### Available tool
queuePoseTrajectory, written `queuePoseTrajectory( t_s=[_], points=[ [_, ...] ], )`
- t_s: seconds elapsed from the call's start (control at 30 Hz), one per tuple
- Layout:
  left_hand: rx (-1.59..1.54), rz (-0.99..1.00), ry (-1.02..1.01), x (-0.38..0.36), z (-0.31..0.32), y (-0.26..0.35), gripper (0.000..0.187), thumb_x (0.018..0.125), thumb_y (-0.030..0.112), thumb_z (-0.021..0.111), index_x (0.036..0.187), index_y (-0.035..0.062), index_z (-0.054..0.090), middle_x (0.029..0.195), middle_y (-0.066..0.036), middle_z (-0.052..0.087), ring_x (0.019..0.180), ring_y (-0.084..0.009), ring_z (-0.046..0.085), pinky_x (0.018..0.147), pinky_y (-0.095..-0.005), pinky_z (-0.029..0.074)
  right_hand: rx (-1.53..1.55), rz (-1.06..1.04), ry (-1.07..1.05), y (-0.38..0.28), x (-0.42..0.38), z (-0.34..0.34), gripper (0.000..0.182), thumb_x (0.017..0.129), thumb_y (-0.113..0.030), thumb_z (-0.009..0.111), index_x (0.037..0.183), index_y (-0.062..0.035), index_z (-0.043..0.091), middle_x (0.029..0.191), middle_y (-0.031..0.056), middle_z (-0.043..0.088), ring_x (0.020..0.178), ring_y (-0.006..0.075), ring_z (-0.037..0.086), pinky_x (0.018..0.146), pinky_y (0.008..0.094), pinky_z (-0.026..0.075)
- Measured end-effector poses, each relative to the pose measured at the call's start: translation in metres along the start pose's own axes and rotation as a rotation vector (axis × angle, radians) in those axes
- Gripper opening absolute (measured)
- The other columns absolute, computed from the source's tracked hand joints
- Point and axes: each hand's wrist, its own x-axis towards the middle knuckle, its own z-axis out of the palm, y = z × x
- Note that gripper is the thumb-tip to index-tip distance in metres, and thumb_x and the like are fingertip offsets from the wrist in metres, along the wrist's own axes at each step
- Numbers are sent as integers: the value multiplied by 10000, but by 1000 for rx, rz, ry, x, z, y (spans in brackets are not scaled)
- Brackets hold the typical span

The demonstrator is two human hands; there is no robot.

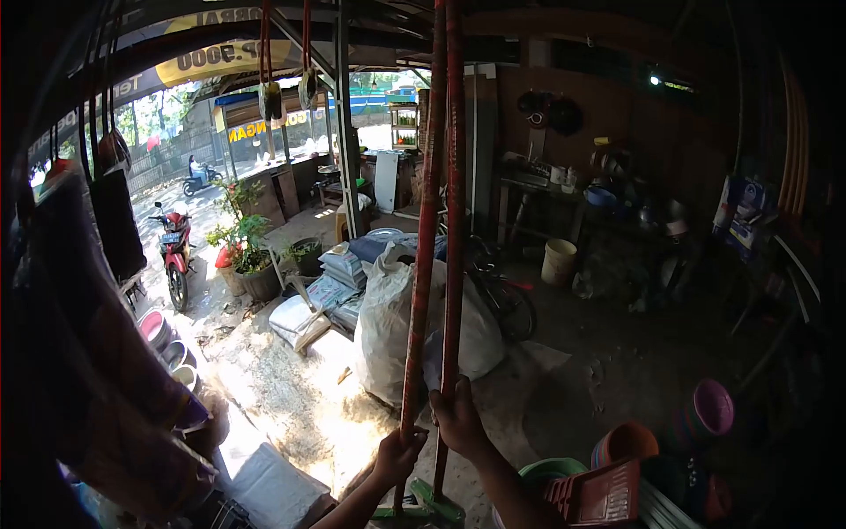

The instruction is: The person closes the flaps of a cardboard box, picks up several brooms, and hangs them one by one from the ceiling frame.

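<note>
My left hand (pixel 399 457) is closed round a long red-patterned pole (pixel 421 264), low on its length. Slightly higher, my right hand (pixel 459 421) grips a second red-patterned pole (pixel 453 220). Both poles stand nearly upright side by side and run out of the top of the view. At their lower ends, near the floor, is a green head (pixel 432 504), partly hidden by my right forearm. Just behind the poles sits a big bulging white sack (pixel 383 309).
Stacked plastic-wrapped packs (pixel 342 269) lie left of the sack. Plastic baskets (pixel 608 494) and tubs (pixel 712 407) are at lower right, colored basins (pixel 157 328) at left. Dark wrapped goods hang at far left. A bicycle (pixel 511 304) stands behind the sack; a red motorbike (pixel 176 251) is outside.
</note>
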Motion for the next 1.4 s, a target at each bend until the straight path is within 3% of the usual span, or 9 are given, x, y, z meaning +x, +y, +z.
queuePoseTrajectory(
  t_s=[0.2, 0.5, 0.63, 0.73, 1.0, 1.1, 1.2, 1.33, 1.4],
  points=[
    [17, 65, 42, 118, -55, -10, 199, 862, 204, 680, 928, 24, 629, 643, 58, 521, 600, -26, 455, 544, -217, 394, 26, 4, -30, 58, 123, 36, 223, 941, -200, 536, 976, -37, 390, 751, 26, 423, 656, 104, 444, 578, 293, 398],
    [7, 61, 106, 255, -128, 7, 323, 803, 138, 738, 1056, -8, 599, 634, 68, 463, 563, -28, 435, 525, -199, 379, 105, 43, -133, 67, 279, 91, 182, 946, -98, 498, 1099, -72, 403, 726, -4, 460, 586, 75, 470, 538, 236, 412],
    [-23, 117, 140, 320, -144, 3, 393, 819, 129, 717, 1172, 10, 590, 1005, -42, 654, 732, -51, 560, 656, -213, 466, 190, 15, -166, 82, 349, 110, 184, 938, -177, 536, 1060, -74, 445, 700, -21, 448, 565, 62, 458, 515, 240, 397],
    [-51, 7, 98, 370, -155, -7, 374, 850, 116, 678, 1195, 8, 582, 1033, -49, 653, 787, -67, 577, 691, -224, 474, 291, 57, -250, 102, 402, 119, 145, 944, -152, 520, 1039, -73, 444, 694, -24, 436, 563, 56, 438, 517, 242, 391],
    [-199, 9, 71, 525, -170, -16, 344, 911, 160, 595, 1218, 19, 532, 757, 13, 607, 501, -25, 458, 443, -191, 373, 379, 26, -352, 144, 566, 128, 147, 943, -162, 528, 977, -63, 424, 707, -23, 431, 566, 55, 433, 514, 228, 379],
    [-146, 47, 137, 568, -176, -1, 313, 910, 217, 600, 1161, 31, 596, 764, 27, 599, 520, -24, 463, 456, -199, 356, 363, 41, -326, 150, 614, 134, 157, 939, -167, 540, 975, -61, 429, 735, -17, 430, 600, 63, 450, 544, 237, 401],
    [-169, -4, 167, 615, -191, -1, 307, 903, 202, 609, 1155, 27, 595, 787, 16, 608, 538, -30, 472, 469, -201, 365, -30, -319, -267, 167, 650, 138, 231, 920, -195, 567, 1077, -69, 453, 858, 9, 476, 797, 109, 517, 703, 271, 454],
    [-239, 117, 184, 676, -212, 7, 315, 899, 203, 610, 1152, 16, 591, 771, 14, 605, 581, -39, 488, 504, -200, 381, -210, -313, -261, 257, 655, 133, 532, 875, -199, 606, 1328, -18, 392, 1202, 111, 526, 1110, 206, 510, 894, 371, 422],
    [-215, 21, 164, 703, -228, 9, 321, 896, 211, 608, 1142, 6, 589, 765, 17, 604, 606, -44, 508, 526, -210, 403, -284, -378, -184, 294, 633, 132, 454, 876, -185, 576, 1262, 11, 439, 1106, 160, 567, 1013, 272, 569, 827, 396, 451]
  ],
)
